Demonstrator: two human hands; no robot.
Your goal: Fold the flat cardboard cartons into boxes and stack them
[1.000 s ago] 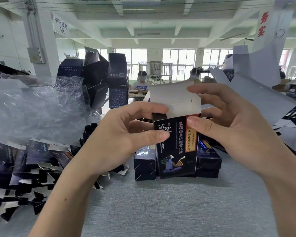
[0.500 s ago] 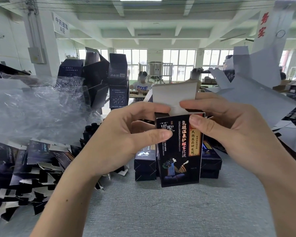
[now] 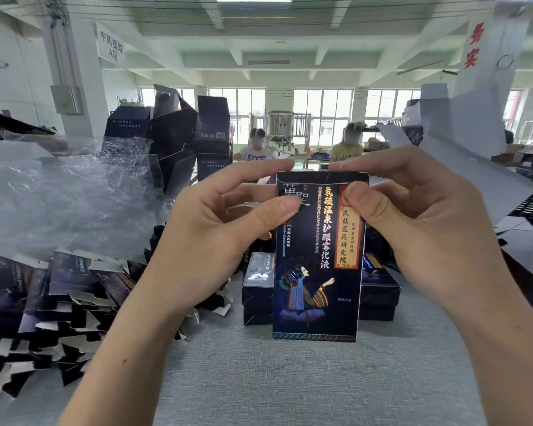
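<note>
A dark printed carton (image 3: 317,272) stands upright in front of me, its top flap folded down flush. My left hand (image 3: 216,238) pinches its upper left corner, thumb on the front face and forefinger along the top edge. My right hand (image 3: 419,229) pinches the upper right corner the same way. Behind it, folded dark boxes (image 3: 257,290) lie in a low stack on the grey table (image 3: 290,382). A heap of flat cartons (image 3: 53,305) lies at the left.
Crumpled clear plastic wrap (image 3: 59,195) sits above the flat cartons. Tall dark opened boxes (image 3: 179,139) stand at the back left. White card sheets (image 3: 462,149) rise at the right. Two seated people work at a far table (image 3: 308,159).
The white top flap that stood up has been folded down and closed. Both hands moved to the box's top corners, and the box sits nearer the camera.
</note>
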